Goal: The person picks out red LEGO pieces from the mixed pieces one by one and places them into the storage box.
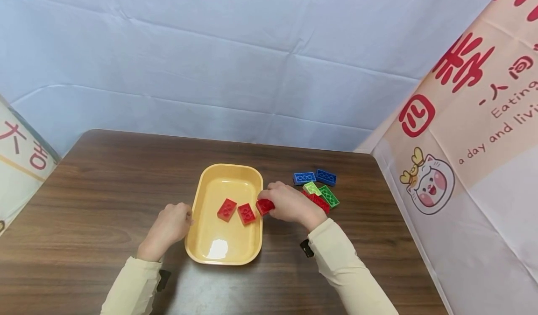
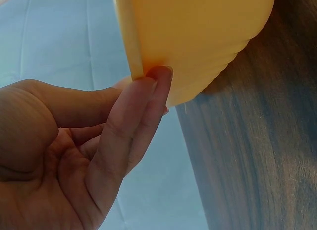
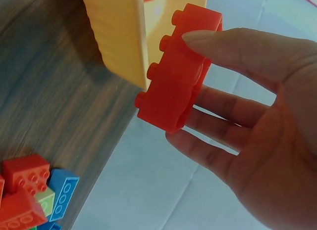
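A yellow tray (image 1: 222,253) stands on the table with two red bricks in it, one at left (image 1: 227,210) and one at right (image 1: 246,213). My left hand (image 1: 170,224) pinches the tray's left rim between thumb and fingers, as the left wrist view shows close up. Over the right rim, my right hand (image 1: 287,204) holds a red toy brick (image 3: 178,67) with studs along one side. In the right wrist view the thumb lies on one face of that brick and the fingers on the other.
Right of the tray lies a loose group of bricks: two blue ones (image 1: 304,178), a light green one (image 1: 312,188), a green one (image 1: 329,196) and red ones (image 1: 320,203) partly behind the right hand. The dark wooden table (image 1: 105,189) ends at a pale cloth backdrop (image 1: 189,63).
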